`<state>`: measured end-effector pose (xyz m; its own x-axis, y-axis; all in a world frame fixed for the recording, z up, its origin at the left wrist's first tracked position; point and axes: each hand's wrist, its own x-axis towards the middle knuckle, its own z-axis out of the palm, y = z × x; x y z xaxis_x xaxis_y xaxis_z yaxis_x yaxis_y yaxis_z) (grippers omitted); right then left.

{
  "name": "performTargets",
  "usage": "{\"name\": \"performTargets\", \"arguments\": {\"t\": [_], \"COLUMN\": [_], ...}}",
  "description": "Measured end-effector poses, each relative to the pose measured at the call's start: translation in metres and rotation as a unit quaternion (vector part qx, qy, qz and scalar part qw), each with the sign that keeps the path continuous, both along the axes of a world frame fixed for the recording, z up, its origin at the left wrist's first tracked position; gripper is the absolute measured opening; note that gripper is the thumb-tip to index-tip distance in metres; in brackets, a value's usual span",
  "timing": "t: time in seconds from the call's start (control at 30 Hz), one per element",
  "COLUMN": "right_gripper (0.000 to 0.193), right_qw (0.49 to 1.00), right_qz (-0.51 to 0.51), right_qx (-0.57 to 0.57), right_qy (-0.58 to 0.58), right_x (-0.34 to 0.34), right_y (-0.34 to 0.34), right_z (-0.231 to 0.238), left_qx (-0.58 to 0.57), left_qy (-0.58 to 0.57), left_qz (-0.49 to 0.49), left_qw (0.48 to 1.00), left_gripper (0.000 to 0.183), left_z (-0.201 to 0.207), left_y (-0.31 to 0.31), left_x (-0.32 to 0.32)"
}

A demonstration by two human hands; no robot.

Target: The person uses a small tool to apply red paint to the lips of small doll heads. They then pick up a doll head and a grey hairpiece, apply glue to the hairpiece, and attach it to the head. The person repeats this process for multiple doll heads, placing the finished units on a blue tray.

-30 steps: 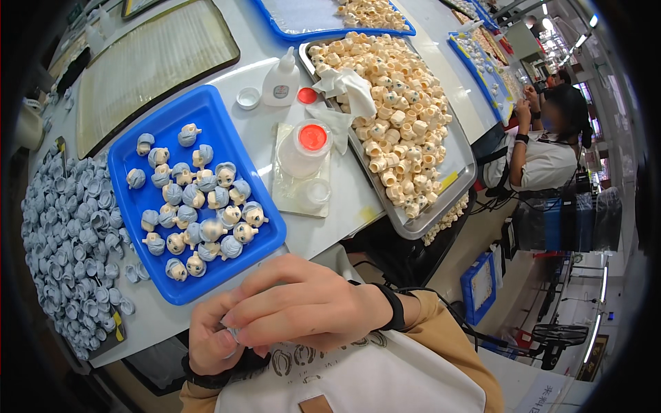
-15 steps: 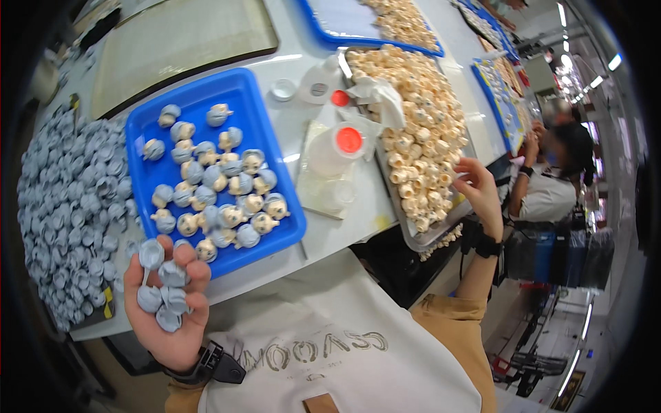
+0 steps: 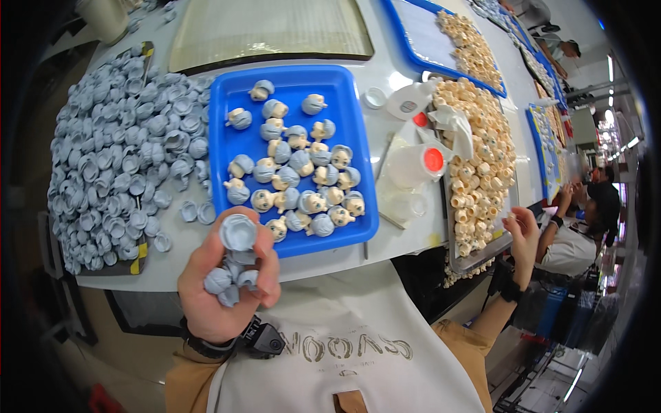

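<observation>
My left hand (image 3: 224,289) is closed around several hollow blue-grey doll hair pieces (image 3: 239,233); the top one sits cup side up between thumb and fingers. It is in front of a blue tray (image 3: 368,230) of small doll heads wearing hair pieces (image 3: 300,162). At the right, my right hand (image 3: 522,234) is beside the metal tray (image 3: 482,256) heaped with bare cream doll heads (image 3: 480,168). Its fingers are bent in toward the thumb, with a small pale spot at the tips; what they hold is hard to make out.
A big pile of blue-grey hair pieces (image 3: 124,165) covers the table's left. Between the trays stand a white bottle (image 3: 411,100), a red-topped container (image 3: 411,165) and a crumpled tissue (image 3: 454,131). Another blue tray (image 3: 413,34) lies farther back. A person (image 3: 575,234) works at the right.
The view has shifted, so the table's contents appear farther right. My right hand has drawn back from the heap of cream heads. My left fingers have closed further around the hair pieces.
</observation>
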<state>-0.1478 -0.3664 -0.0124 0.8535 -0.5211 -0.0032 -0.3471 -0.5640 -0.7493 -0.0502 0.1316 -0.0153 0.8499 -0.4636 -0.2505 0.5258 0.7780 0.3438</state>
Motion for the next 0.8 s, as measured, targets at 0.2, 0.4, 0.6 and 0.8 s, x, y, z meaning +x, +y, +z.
{"name": "performTargets", "arguments": {"t": [0.2,0.4,0.6,0.8], "right_gripper": [0.023,0.025,0.033,0.027], "right_qw": [0.903,0.83,0.808,0.977], "right_qz": [0.083,0.178,0.153,0.168], "right_qx": [0.285,0.51,0.557,0.121], "right_qy": [-0.311,-0.138,-0.115,-0.06], "right_x": [-0.006,0.036,0.053,0.063], "right_y": [0.127,0.227,0.208,0.214], "right_z": [0.054,0.035,0.023,0.035], "left_qx": [0.081,0.138,0.089,0.096], "left_qy": [-0.051,-0.128,-0.06,-0.051], "left_qz": [-0.018,-0.073,-0.055,-0.042], "left_qw": [0.995,0.979,0.993,0.993], "left_gripper": [0.047,0.043,0.043,0.043], "left_z": [0.001,0.001,-0.001,-0.002], "left_y": [0.0,-0.011,-0.01,-0.009], "left_x": [-0.005,-0.008,-0.013,-0.013]}}
